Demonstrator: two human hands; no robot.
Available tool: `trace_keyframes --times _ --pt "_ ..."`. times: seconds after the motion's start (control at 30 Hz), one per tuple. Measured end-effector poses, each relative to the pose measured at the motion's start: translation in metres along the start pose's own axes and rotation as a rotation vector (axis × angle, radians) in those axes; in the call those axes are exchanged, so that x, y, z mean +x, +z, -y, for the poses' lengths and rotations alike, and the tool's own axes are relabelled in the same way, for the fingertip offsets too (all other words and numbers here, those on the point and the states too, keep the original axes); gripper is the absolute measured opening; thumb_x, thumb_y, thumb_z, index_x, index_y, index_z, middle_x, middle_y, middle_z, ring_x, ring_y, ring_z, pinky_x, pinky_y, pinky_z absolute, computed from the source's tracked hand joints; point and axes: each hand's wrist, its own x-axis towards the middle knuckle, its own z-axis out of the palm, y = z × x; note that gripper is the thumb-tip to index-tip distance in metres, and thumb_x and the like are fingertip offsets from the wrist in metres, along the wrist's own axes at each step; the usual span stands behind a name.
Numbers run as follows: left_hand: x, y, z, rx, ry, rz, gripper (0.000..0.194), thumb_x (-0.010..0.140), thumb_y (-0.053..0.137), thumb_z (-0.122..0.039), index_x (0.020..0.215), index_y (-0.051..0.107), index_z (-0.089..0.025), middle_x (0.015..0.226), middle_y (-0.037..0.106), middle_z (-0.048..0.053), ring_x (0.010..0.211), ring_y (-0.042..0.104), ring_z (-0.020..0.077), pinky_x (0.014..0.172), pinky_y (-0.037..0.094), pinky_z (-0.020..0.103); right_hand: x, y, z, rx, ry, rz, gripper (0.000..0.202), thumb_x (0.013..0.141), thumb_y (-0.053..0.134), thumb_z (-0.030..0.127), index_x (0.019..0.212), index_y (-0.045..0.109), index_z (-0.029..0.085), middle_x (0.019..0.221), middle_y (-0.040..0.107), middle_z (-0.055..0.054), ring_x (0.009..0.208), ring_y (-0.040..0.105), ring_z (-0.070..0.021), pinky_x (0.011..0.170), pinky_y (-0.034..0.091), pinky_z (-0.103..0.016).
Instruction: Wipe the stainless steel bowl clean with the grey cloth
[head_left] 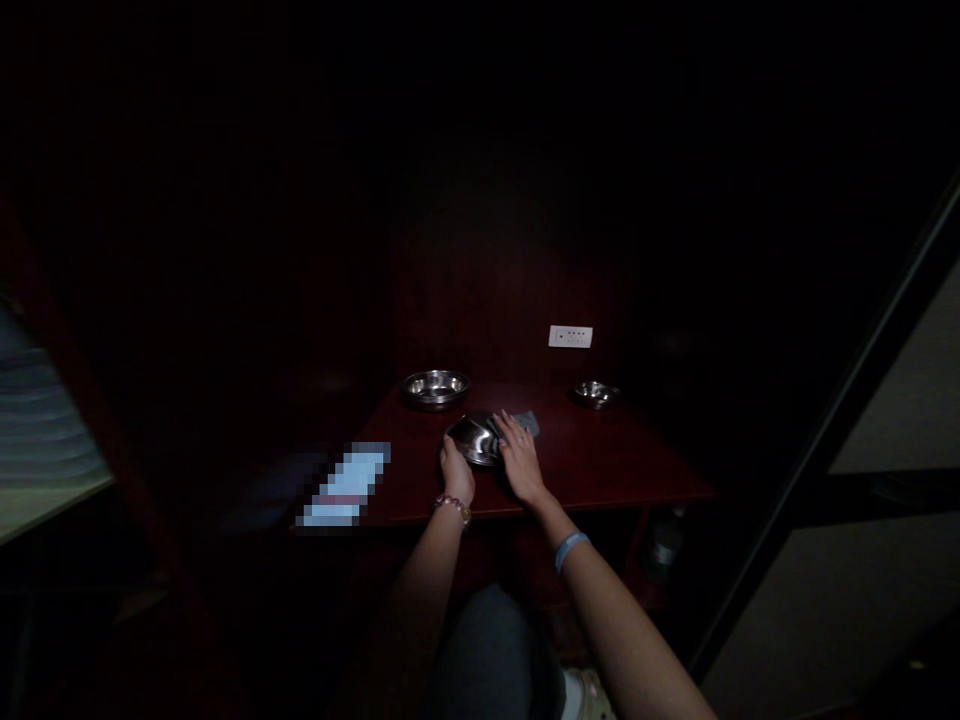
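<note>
A shiny metal bowl (474, 436) is tipped over with its rounded outside facing up, just above or on the dark red wooden shelf (577, 470). My left hand (457, 474) grips its near left rim, fingers partly hidden by the bowl. On the bowl's right side, my right hand (519, 455) presses a grey cloth (528, 423) against the metal, its fingers stretched over the cloth. Behind the left hand stands a wide metal bowl (435, 388), open side up. Farther right sits a smaller metal bowl (596, 394), also open side up.
A white wall socket (571, 337) is on the back panel. At the shelf's left lies a blurred-out bright rectangle (345, 487). Below the shelf, at right, a bottle (664, 548) stands in shadow. Stacked pale items (45, 420) are at far left.
</note>
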Motion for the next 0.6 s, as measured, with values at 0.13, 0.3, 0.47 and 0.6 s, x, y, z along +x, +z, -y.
trace_keyframes --times 0.13,0.3,0.47,0.6 --pt "0.0 -0.001 0.002 0.015 -0.005 0.058 0.038 0.096 0.038 -0.035 0.116 0.06 -0.012 0.13 0.062 0.018 0.113 0.064 0.0201 0.1 0.047 0.034 -0.003 -0.005 0.012 -0.078 -0.115 0.059 0.049 0.098 0.033 0.028 0.147 0.04 0.029 0.155 0.036 0.0 0.146 0.025 -0.021 0.121 0.009 -0.05" --pt "0.002 -0.004 0.006 0.022 0.007 0.134 0.036 0.095 0.043 -0.039 0.109 0.064 -0.014 0.123 0.066 0.015 0.109 0.066 0.0186 0.099 0.047 0.033 -0.007 -0.009 0.024 -0.167 -0.232 0.114 0.047 0.099 0.033 0.025 0.143 0.046 0.031 0.156 0.034 0.002 0.147 0.024 -0.0226 0.121 0.011 -0.051" --pt "0.003 -0.005 0.007 0.056 -0.013 0.142 0.046 0.094 0.04 -0.052 0.102 0.066 -0.015 0.116 0.069 0.014 0.104 0.067 0.0184 0.096 0.049 0.032 -0.008 -0.01 0.03 -0.188 -0.278 0.107 0.046 0.098 0.036 0.024 0.142 0.048 0.031 0.155 0.036 0.002 0.146 0.027 -0.0237 0.12 0.015 -0.052" --pt "0.006 -0.008 0.01 0.078 0.006 0.19 0.051 0.092 0.041 -0.057 0.101 0.066 -0.014 0.11 0.071 0.012 0.099 0.068 0.017 0.092 0.05 0.03 -0.009 -0.011 0.033 -0.186 -0.295 0.089 0.044 0.098 0.039 0.025 0.139 0.051 0.031 0.153 0.04 0.002 0.145 0.029 -0.0234 0.12 0.015 -0.051"
